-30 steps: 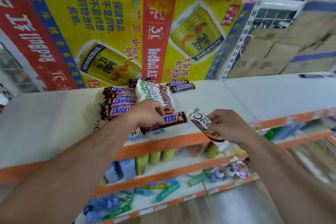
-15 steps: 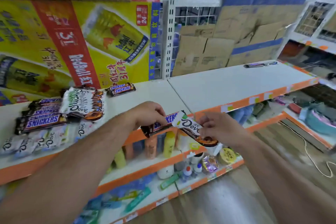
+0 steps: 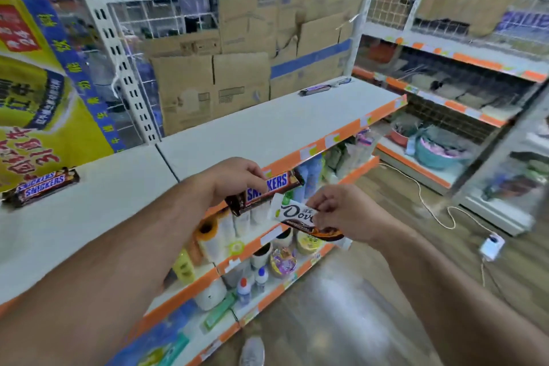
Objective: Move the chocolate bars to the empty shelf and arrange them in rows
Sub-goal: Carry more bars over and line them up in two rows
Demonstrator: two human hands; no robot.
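My left hand (image 3: pixel 234 177) grips a brown Snickers bar (image 3: pixel 267 190) by its upper edge, held in the air just in front of the orange shelf lip. Right beside it, my right hand (image 3: pixel 341 211) pinches a white Dove bar (image 3: pixel 300 215) at its right end. The two bars nearly touch. Two more Snickers bars (image 3: pixel 41 186) lie on the left white shelf section. The right white shelf section (image 3: pixel 267 128) stretches away bare except for one dark bar (image 3: pixel 315 89) at its far end.
Cardboard sheets (image 3: pixel 246 47) line the wire back of the shelf, and a yellow Red Bull poster (image 3: pixel 35 92) covers the left. Lower shelves (image 3: pixel 237 252) hold bottles and jars. A white cable and adapter (image 3: pixel 491 245) lie on the wooden floor by another shelving unit (image 3: pixel 445 104).
The view has swung right, away from the pile of bars on the left section. Both hands have carried the Snickers and Dove bars rightwards along the shelf front.
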